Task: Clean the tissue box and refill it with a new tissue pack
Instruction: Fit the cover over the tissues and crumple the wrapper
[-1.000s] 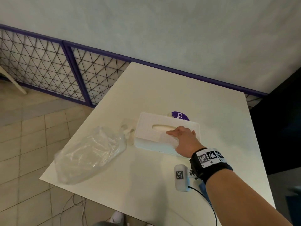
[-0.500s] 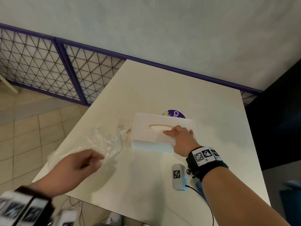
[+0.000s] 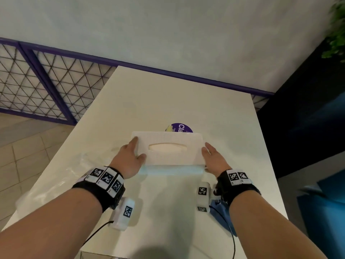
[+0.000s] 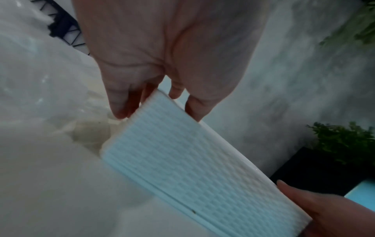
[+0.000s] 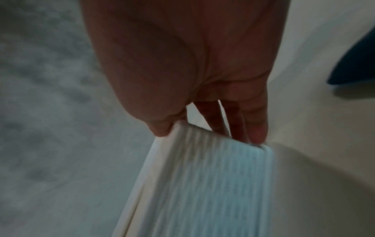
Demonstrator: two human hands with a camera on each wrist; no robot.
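The white textured tissue box [image 3: 168,150] with an oval slot on top is near the table's middle. My left hand [image 3: 139,148] grips its left end, thumb on top and fingers along the end. My right hand [image 3: 207,149] grips the right end. In the left wrist view my left hand [image 4: 156,110] pinches the tissue box [image 4: 192,168] at one end, with thumb and fingers on opposite faces. In the right wrist view my right hand [image 5: 209,134] holds the tissue box [image 5: 202,184] the same way. Whether it is off the table I cannot tell.
A crumpled clear plastic bag [image 3: 61,174] lies on the white table [image 3: 168,98] at the left edge. A purple round label [image 3: 179,128] shows just behind the box. A blue cloth [image 3: 220,212] lies under my right wrist. A purple mesh railing [image 3: 46,81] stands at the left.
My left hand came in from the plastic bag and took the box's left end. My right hand slid from the box's top to its right end.
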